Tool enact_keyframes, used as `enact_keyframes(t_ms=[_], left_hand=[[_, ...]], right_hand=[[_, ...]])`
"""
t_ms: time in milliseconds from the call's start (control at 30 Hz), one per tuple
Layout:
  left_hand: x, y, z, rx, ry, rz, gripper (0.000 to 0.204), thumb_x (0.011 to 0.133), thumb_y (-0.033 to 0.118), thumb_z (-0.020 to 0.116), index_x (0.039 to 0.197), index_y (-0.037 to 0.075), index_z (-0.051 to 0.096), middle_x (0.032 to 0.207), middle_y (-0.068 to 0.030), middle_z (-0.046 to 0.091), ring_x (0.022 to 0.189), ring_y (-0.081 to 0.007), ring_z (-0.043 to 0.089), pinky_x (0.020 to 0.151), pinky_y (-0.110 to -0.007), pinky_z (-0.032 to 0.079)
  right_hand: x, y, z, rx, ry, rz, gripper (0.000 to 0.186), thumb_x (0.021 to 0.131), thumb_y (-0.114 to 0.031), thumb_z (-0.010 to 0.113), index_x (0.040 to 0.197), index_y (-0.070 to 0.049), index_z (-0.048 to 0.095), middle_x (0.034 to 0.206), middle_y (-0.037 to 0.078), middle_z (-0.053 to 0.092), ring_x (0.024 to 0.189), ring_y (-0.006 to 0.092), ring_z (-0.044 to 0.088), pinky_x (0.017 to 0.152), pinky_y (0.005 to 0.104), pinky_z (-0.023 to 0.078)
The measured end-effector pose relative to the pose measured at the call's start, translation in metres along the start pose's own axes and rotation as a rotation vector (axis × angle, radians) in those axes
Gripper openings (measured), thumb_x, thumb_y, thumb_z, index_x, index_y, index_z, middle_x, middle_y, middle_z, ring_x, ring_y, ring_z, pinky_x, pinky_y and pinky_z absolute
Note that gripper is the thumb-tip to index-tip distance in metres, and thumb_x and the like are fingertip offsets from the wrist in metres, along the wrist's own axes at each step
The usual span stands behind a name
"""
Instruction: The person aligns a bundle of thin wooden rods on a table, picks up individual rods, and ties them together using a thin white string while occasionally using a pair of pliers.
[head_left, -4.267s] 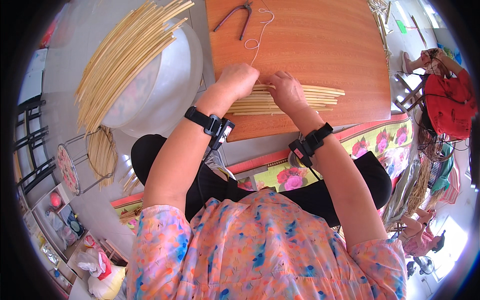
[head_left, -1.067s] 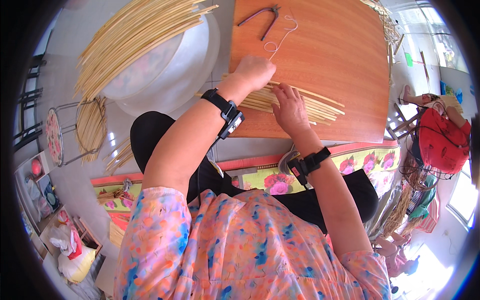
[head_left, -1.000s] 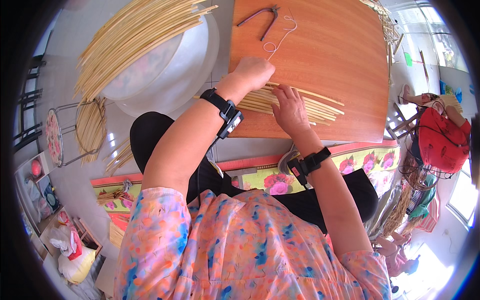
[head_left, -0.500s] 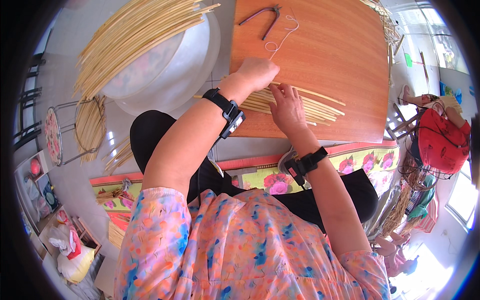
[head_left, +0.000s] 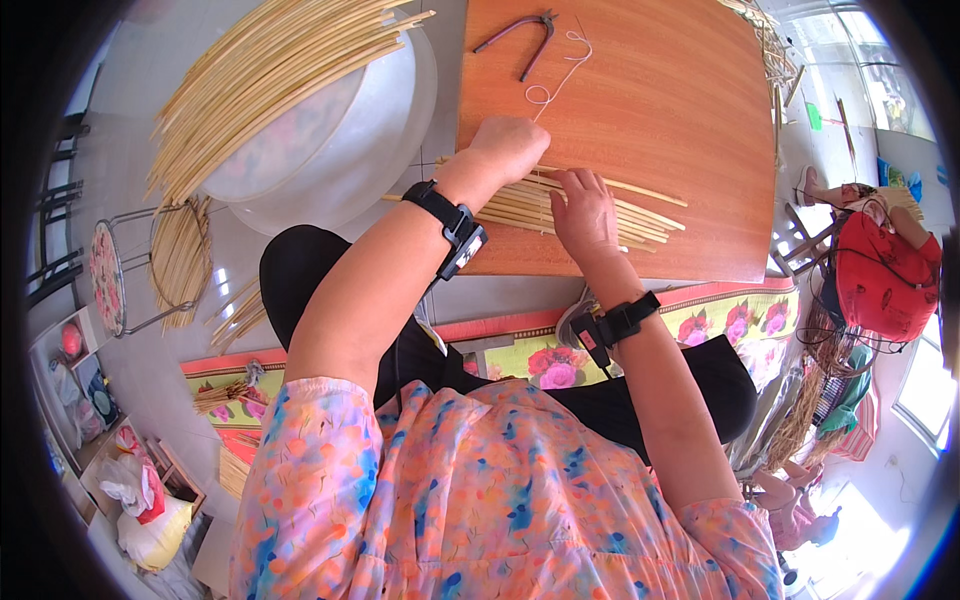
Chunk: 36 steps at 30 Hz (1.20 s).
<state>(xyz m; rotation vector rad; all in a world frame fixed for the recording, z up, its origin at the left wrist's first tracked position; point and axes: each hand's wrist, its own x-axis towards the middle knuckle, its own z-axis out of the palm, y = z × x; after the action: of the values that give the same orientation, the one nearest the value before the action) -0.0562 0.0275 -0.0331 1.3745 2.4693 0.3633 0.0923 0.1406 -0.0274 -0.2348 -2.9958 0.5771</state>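
Observation:
On the wooden table [head_left: 680,90] a row of pale sticks [head_left: 650,216] lies near the front edge. My left hand [head_left: 505,148] is closed above the left part of the row, on a thin white string [head_left: 545,98] that runs up across the table; its fingertips are hidden. My right hand [head_left: 585,212] rests palm down on the sticks, fingers bent and a little apart, just right of and below my left hand. Dark-handled pliers [head_left: 543,35] lie near the far edge, left of the loose string end.
At left are a bundle of sticks [head_left: 250,85] on a translucent round tub [head_left: 375,150], and a folding stool [head_left: 105,270]. A floral mat [head_left: 560,370] lies below the table. At right are a red bag [head_left: 880,275], another person's foot [head_left: 808,185] and a seated person [head_left: 800,515].
Compared with about four seconds ago, my view has shifted and both hands sit differently over the sticks. In the last second my right hand has shifted slightly right; little else moved.

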Motion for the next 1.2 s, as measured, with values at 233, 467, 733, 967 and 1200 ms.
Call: enact_keyframes(t_ms=[233,467,733,967,1200], left_hand=[[0.001,-0.001,0.000,-0.031,-0.037,0.002,0.007,0.077,0.004,0.059,0.080,0.008,0.065,0.079,-0.0131,0.067,0.079,-0.0343,0.065,0.064,-0.045,0.051],[0.002,-0.001,-0.001,-0.033,-0.055,0.002,0.007,0.078,0.005,0.058,0.081,0.007,0.064,0.080,-0.0138,0.067,0.078,-0.0348,0.065,0.064,-0.045,0.050],[0.001,-0.001,-0.001,-0.027,-0.065,0.002,0.007,0.080,0.008,0.057,0.081,0.007,0.064,0.081,-0.0138,0.067,0.079,-0.0346,0.065,0.065,-0.045,0.051],[-0.001,0.001,-0.006,-0.033,-0.083,-0.004,0.008,0.080,0.008,0.057,0.081,0.007,0.064,0.083,-0.0132,0.068,0.081,-0.0338,0.066,0.065,-0.045,0.051],[0.001,-0.001,-0.004,-0.026,-0.096,-0.009,0.008,0.080,0.007,0.057,0.082,0.008,0.065,0.083,-0.0127,0.068,0.081,-0.0340,0.066,0.065,-0.045,0.051]], right_hand=[[0.003,0.003,0.005,-0.053,0.086,0.021,0.012,0.081,-0.014,0.064,0.093,-0.012,0.067,0.095,0.005,0.061,0.095,0.0274,0.059,0.080,0.0429,0.048],[0.008,-0.001,0.011,-0.087,0.062,0.043,0.012,0.080,-0.016,0.065,0.091,-0.011,0.066,0.093,0.006,0.061,0.094,0.0266,0.059,0.079,0.0415,0.049],[0.012,0.001,0.012,-0.139,0.040,-0.007,0.007,0.082,-0.017,0.062,0.084,-0.011,0.065,0.088,0.006,0.062,0.092,0.0255,0.060,0.078,0.0399,0.049],[0.013,0.006,0.014,-0.134,0.117,-0.092,0.005,0.077,-0.011,0.060,0.077,-0.012,0.065,0.082,0.004,0.062,0.085,0.0245,0.061,0.075,0.0375,0.049],[0.016,0.008,0.009,-0.114,0.121,-0.124,0.009,0.076,-0.011,0.059,0.075,-0.013,0.067,0.078,0.003,0.063,0.080,0.0239,0.061,0.074,0.0376,0.049]])
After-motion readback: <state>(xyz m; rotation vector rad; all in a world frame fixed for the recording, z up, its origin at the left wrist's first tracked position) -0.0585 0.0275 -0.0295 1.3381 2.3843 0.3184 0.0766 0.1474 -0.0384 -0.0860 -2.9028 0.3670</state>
